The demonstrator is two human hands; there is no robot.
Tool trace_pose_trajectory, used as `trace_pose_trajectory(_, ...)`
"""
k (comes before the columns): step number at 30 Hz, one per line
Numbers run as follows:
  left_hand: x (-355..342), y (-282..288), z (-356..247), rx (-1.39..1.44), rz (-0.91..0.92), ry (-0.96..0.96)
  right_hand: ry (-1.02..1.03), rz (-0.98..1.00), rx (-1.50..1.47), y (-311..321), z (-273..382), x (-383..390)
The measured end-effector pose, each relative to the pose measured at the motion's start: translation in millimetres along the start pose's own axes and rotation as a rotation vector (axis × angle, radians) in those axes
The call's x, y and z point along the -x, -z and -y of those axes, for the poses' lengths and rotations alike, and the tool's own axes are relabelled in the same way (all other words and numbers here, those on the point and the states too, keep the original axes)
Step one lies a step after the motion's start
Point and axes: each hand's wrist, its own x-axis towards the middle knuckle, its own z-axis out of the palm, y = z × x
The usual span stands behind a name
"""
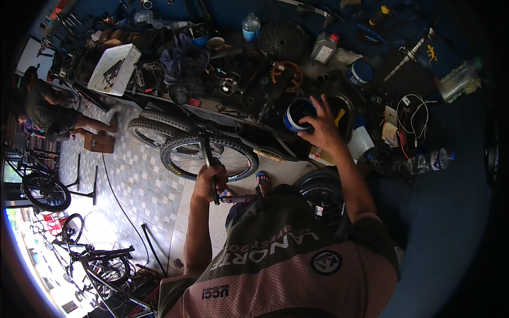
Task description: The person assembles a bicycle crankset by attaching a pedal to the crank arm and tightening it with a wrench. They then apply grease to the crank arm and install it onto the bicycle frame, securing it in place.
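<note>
My left hand (210, 183) is wrapped round a long black bar (204, 148), shaped like a bicycle crank arm. The bar stands nearly upright in the picture, in front of a bicycle wheel (180, 159). Beside its lower end, a dark purplish rod (238, 199) runs toward my body; whether they join I cannot tell. My right hand (321, 127) is at a blue and white tub (290, 121) with dark contents. Its fingers are spread, with one bent over the tub's opening. Whether that finger touches the contents is not clear.
The cluttered workbench holds an orange chainring (286, 74), a white basket (114, 69), a grey bottle with a red cap (324, 47) and another blue tub (360, 71). A plastic bottle (432, 160) lies at right. At left, a person (50, 108) is near a cardboard box (99, 142); bicycles (101, 265) stand below.
</note>
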Motion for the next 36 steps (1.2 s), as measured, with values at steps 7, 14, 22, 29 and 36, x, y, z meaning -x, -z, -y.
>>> trace_pose_trajectory(7,-1,-5,4,0.043,0.033,0.0,-0.021,-0.008,0.048,-18,-7,-2)
trace_pose_trajectory(14,-1,-5,4,0.041,0.039,0.012,-0.033,-0.055,0.034,-19,-6,-4)
trace_pose_trajectory(22,-4,-1,3,0.022,0.042,0.016,0.029,-0.033,0.149,-9,-2,-4)
trace_pose_trajectory(29,-5,-3,2,0.07,0.11,0.05,-0.036,-0.039,0.113,-8,-4,-5)
trace_pose_trajectory(36,-3,-1,-4,0.218,0.298,0.127,0.084,-0.067,-0.275,16,56,-18)
